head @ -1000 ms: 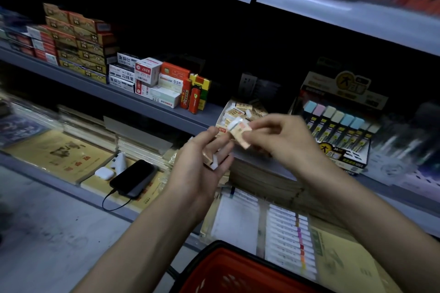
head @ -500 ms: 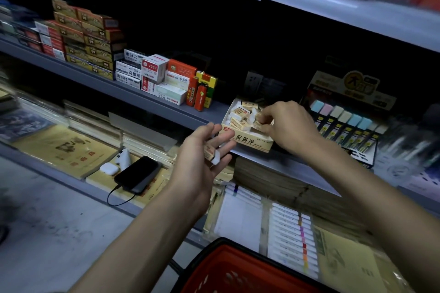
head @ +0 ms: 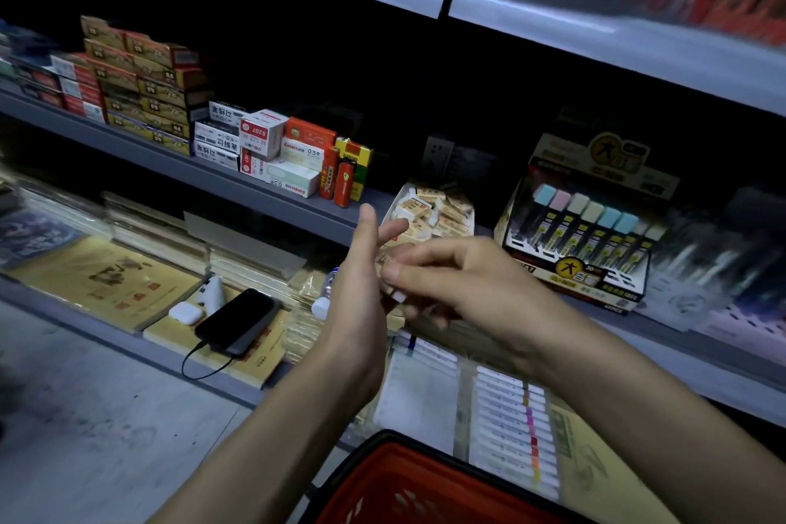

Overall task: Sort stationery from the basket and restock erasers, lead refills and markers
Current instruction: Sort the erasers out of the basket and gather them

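Note:
My left hand [head: 361, 302] is raised edge-on in front of the middle shelf, with small tan and white erasers [head: 386, 260] held against its palm, mostly hidden. My right hand [head: 463, 289] reaches in from the right, and its fingertips pinch one of those erasers. Just behind both hands, an open eraser box [head: 431, 213] full of loose erasers stands on the shelf. To its right is a lead refill display [head: 582, 238] with pastel-capped tubes. The red basket [head: 408, 489] sits at the bottom edge, below my arms.
Stacked small boxes [head: 259, 145] and red lighters [head: 343, 183] fill the shelf's left part. On the lower shelf lie a black phone [head: 238, 321] on a cable, a white earbud case [head: 186, 313], paper pads and a marker set [head: 516, 425]. Another shelf hangs overhead.
My right hand has left the eraser box and come back down to my left palm. My left hand has turned more edge-on, fingers pointing up.

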`<action>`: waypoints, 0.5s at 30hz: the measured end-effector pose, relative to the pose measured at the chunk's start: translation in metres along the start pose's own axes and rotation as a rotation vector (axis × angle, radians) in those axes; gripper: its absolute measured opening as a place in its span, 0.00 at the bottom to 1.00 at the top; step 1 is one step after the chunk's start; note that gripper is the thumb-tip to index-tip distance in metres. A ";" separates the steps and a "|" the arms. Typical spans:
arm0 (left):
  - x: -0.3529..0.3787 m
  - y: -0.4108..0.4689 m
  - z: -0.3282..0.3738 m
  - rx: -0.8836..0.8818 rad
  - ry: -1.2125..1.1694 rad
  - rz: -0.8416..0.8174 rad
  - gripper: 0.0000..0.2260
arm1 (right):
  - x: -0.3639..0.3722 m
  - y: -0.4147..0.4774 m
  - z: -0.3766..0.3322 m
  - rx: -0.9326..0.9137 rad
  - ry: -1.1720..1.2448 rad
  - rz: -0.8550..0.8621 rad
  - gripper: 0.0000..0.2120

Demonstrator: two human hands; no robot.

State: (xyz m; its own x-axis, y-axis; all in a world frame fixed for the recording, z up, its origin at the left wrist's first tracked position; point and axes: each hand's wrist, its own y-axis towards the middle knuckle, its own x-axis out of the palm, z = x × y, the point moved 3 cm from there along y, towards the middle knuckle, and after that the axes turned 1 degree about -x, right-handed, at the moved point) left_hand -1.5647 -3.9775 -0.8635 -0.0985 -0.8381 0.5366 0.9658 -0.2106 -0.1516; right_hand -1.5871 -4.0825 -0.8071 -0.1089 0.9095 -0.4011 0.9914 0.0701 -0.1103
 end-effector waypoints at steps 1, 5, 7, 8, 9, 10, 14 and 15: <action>0.000 0.000 0.001 0.003 -0.003 -0.013 0.25 | -0.001 0.001 0.004 0.037 0.062 0.017 0.07; -0.006 -0.002 0.003 0.042 0.044 -0.015 0.20 | -0.026 0.018 0.007 -0.023 0.078 0.256 0.07; -0.012 -0.002 0.005 0.065 0.120 0.005 0.17 | -0.046 0.033 0.007 -0.168 -0.235 0.481 0.05; -0.015 -0.003 0.007 0.082 0.160 0.005 0.16 | -0.054 0.041 0.007 -0.231 -0.405 0.566 0.05; -0.017 -0.004 0.009 0.097 0.189 0.006 0.16 | -0.059 0.050 0.008 -0.278 -0.541 0.613 0.05; -0.019 -0.005 0.010 0.106 0.210 0.008 0.15 | -0.063 0.061 0.009 -0.313 -0.634 0.632 0.05; -0.027 -0.006 0.015 0.107 0.219 0.013 0.14 | -0.067 0.098 0.026 -0.360 -0.930 0.558 0.05; -0.029 -0.006 0.016 0.107 0.216 0.016 0.14 | -0.064 0.102 0.031 -0.353 -0.994 0.509 0.05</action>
State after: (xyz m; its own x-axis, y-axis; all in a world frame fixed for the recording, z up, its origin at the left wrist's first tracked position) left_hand -1.5633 -3.9439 -0.8649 -0.1209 -0.9315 0.3430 0.9864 -0.1516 -0.0641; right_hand -1.4817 -4.1466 -0.8205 0.4527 0.1560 -0.8779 0.8850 0.0419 0.4637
